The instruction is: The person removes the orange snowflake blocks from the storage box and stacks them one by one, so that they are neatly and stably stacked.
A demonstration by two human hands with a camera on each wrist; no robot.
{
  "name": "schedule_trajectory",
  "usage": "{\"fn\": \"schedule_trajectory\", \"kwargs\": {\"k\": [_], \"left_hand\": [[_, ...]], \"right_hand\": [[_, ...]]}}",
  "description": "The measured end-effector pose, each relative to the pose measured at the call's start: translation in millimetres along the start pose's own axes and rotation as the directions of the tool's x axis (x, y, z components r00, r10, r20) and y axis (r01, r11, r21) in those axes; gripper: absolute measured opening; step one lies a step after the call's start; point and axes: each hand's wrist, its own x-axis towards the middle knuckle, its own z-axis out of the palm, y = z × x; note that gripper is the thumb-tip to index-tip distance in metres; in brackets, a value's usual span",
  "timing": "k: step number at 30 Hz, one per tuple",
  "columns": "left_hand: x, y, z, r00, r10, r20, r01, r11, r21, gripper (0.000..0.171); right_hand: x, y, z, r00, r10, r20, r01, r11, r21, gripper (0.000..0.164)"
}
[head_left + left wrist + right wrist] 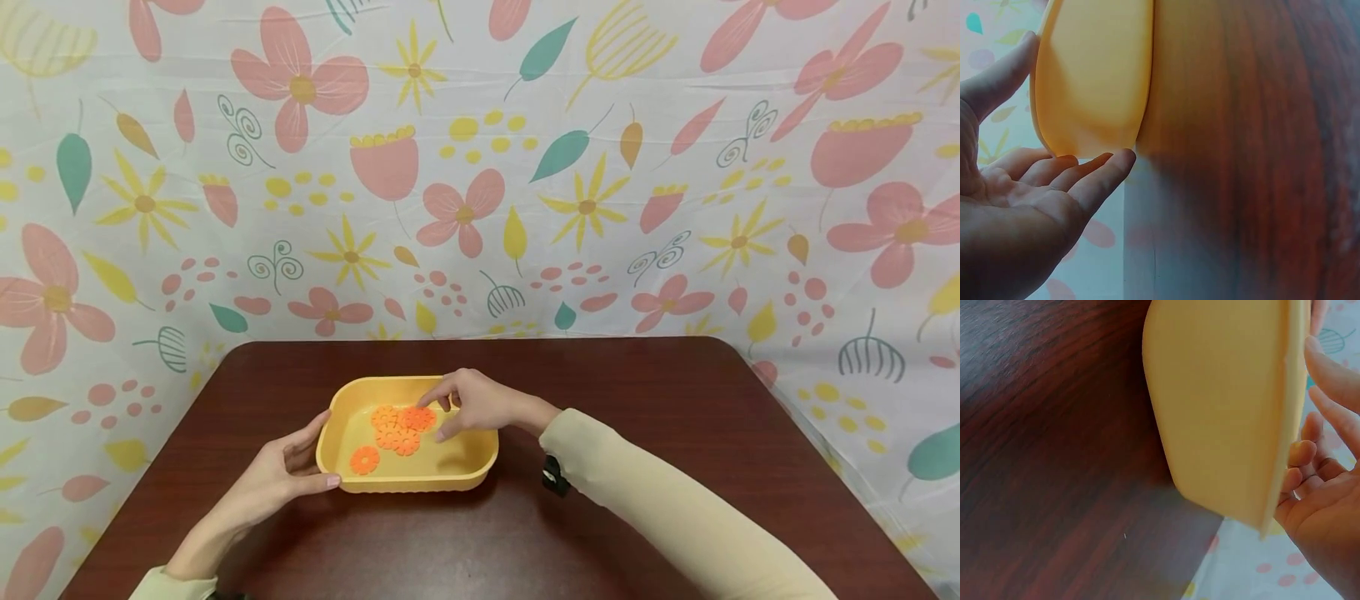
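A yellow rectangular tray [420, 484] with rounded corners holds several orange notched plastic discs. Most of these discs [388, 434] overlap in a cluster towards the back, while a single disc [365, 460] lies apart at the front left. My left hand [272, 477] grips the tray's left end, thumb on the front corner and fingers along the side; the left wrist view shows its fingertips against the tray [1097, 75]. Over the tray's right half reaches my right hand [480, 402], index fingertip at the cluster and thumb apart from it. In the right wrist view, the tray's wall [1222, 406] hides the discs.
The tray stands on a dark reddish-brown wooden table [630, 400]. Behind and around the table hangs a white cloth [480, 108] with a floral print. A black device [553, 477] sits at the right sleeve's cuff.
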Motion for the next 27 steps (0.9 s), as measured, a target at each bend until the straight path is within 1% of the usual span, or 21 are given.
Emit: {"fn": "schedule_trajectory", "kwargs": {"k": [9, 15, 22, 24, 27], "left_hand": [[0.0, 1.9, 0.1, 1.0, -0.001, 0.005, 0.001, 1.0, -0.003, 0.097], [-0.4, 1.8, -0.4, 1.0, -0.008, -0.001, 0.008, 1.0, -0.005, 0.098], [1.0, 0.3, -0.7, 1.0, -0.004, 0.005, 0.004, 1.0, -0.01, 0.098], [0.8, 0.6, -0.7, 1.0, -0.007, 0.004, 0.007, 1.0, -0.01, 0.099], [0.1, 1.2, -1.1, 1.0, -0.013, -0.001, 0.013, 1.0, -0.006, 0.098]], "right_hand": [[17, 5, 13, 0.999, 0.029, 0.046, -0.029, 1.0, 0.012, 0.05], [27, 4, 19, 0.997, 0.016, 0.08, -0.017, 1.0, 0.013, 0.052], [32, 5, 22, 0.993, 0.01, 0.114, -0.011, 1.0, 0.012, 0.053], [33, 7, 24, 0.993, 0.006, 0.117, -0.009, 1.0, 0.024, 0.053], [35, 10, 28, 0.993, 0.016, 0.117, -0.018, 1.0, 0.01, 0.053]]}}
